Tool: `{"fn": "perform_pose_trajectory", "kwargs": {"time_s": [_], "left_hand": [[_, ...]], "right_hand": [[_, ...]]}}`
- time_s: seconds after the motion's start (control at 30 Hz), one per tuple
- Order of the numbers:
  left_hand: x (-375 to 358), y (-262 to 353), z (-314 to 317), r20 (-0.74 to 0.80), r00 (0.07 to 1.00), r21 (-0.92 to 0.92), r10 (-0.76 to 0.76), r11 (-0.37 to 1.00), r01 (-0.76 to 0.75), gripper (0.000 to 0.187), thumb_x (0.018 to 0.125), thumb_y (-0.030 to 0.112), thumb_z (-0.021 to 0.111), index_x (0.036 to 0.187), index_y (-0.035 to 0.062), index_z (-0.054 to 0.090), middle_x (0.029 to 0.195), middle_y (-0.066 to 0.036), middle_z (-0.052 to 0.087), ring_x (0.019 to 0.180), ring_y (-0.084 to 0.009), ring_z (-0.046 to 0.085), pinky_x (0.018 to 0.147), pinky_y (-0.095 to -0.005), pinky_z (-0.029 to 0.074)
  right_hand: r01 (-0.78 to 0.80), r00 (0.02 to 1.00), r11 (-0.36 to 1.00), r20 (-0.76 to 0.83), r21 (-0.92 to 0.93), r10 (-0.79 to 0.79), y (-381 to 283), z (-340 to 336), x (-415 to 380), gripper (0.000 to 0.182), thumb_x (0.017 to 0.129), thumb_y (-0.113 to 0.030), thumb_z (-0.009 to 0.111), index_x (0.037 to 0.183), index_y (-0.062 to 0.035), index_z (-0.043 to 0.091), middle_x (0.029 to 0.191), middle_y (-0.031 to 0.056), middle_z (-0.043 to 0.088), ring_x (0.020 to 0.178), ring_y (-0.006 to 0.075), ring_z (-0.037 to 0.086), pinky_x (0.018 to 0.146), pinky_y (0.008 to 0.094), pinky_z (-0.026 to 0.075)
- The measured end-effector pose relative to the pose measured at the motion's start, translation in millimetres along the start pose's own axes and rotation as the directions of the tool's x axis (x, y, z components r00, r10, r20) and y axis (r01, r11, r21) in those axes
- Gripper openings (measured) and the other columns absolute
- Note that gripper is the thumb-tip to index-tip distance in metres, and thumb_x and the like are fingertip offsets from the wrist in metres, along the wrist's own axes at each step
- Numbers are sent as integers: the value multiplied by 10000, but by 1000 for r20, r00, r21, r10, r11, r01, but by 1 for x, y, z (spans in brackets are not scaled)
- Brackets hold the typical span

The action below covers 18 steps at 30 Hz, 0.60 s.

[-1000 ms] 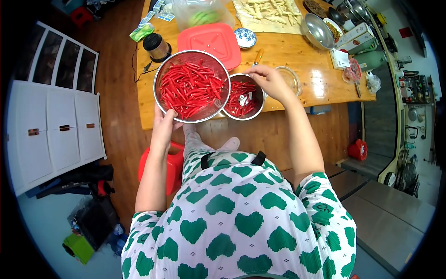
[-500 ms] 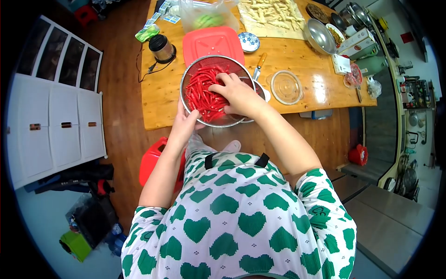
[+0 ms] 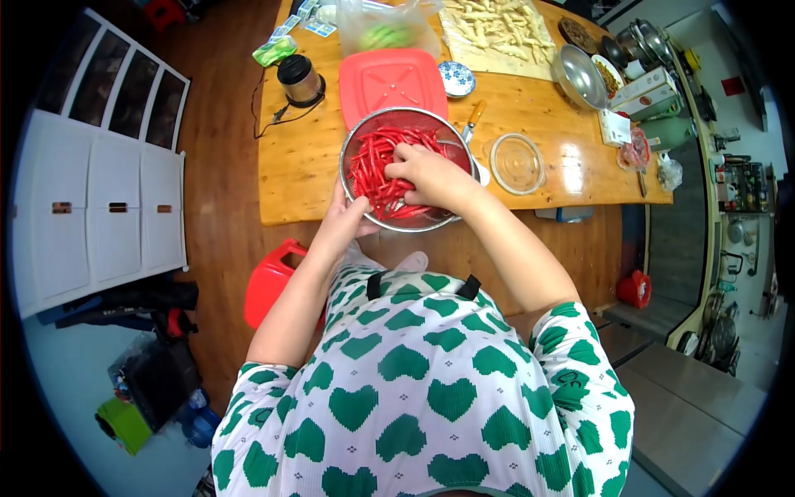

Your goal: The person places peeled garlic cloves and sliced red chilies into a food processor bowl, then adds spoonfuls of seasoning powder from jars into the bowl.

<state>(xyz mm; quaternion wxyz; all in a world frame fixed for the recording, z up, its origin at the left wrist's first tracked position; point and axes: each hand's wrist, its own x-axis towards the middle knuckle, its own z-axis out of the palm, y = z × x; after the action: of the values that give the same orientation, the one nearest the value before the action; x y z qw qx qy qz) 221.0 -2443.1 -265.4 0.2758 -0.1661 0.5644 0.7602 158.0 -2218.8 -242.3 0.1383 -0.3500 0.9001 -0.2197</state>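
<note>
A metal mesh basket (image 3: 460, 153) with red chili peppers (image 3: 373, 161) in it is at the near edge of the wooden table. My left hand (image 3: 346, 217) grips its lower left rim, thumb over the edge. Inside the basket, my right hand (image 3: 426, 176) rests among the peppers with its fingers curled into them; the fingertips are partly hidden, and I cannot make out which peppers they hold. Behind the basket lies a red plastic lid (image 3: 393, 79).
Right of the basket are a knife (image 3: 474, 116) and a round glass lid (image 3: 517, 164). Farther back stand a patterned bowl (image 3: 456, 79), a plastic bag (image 3: 385, 33), a metal bowl (image 3: 580, 79) and a small grinder (image 3: 299, 81). A red stool (image 3: 269, 286) is below the table.
The view has shifted slightly, so the basket and table items appear farther right. My right hand's fingers have drawn in closer among the peppers. My left hand stays on the rim.
</note>
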Motion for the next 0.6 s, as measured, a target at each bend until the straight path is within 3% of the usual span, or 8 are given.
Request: {"fn": "perform_pose_trajectory", "kwargs": {"time_s": [0.1,0.17,0.23,0.47,0.57,0.6], "left_hand": [[3,2,-2,22,1000,-5,4,1000,-4,780,945,136,572,1624,211,195,1231,-59,611,1009,-155,690,829,-383,638],[8,-2,-5,12,1000,10,12,1000,-12,766,953,142,566,1620,204,193,1276,-71,612,1033,-167,695,824,-371,635],[3,5,1,-17,997,42,70,997,-69,700,942,148,562,1576,173,269,1247,-66,611,994,-161,691,806,-348,631],[8,1,-9,-61,989,56,133,990,-130,680,930,128,561,1563,167,315,1235,-63,608,1003,-154,673,813,-343,621],[9,0,-25,-64,990,55,122,991,-119,839,953,85,546,1660,233,120,1378,-77,583,1072,-158,686,797,-337,630],[3,5,-25,-101,986,23,135,991,-133,817,947,78,552,1651,221,163,1307,-63,612,1030,-144,679,790,-326,627]], "right_hand": [[-44,999,994,18,102,43,0,-9,0,461,713,-28,784,1155,-96,674,1179,147,591,1169,373,584,1015,458,479],[10,997,976,-71,215,5,7,-8,0,420,713,-20,769,1117,-71,664,1124,137,595,1107,348,609,961,426,500],[10,994,949,-102,314,24,5,-17,1,407,713,-18,762,1104,-58,655,1099,128,594,1070,336,620,929,413,510],[82,949,924,-314,374,43,8,-40,-5,393,694,-18,766,1069,-35,651,1022,102,618,979,268,631,872,355,517],[22,939,908,-321,419,126,19,-48,-19,396,689,-27,767,1067,-22,651,1012,99,623,971,257,635,868,347,512],[10,934,910,-328,415,140,26,-46,-25,398,687,-31,768,1067,-22,652,1012,96,624,962,257,635,866,348,511]]}}
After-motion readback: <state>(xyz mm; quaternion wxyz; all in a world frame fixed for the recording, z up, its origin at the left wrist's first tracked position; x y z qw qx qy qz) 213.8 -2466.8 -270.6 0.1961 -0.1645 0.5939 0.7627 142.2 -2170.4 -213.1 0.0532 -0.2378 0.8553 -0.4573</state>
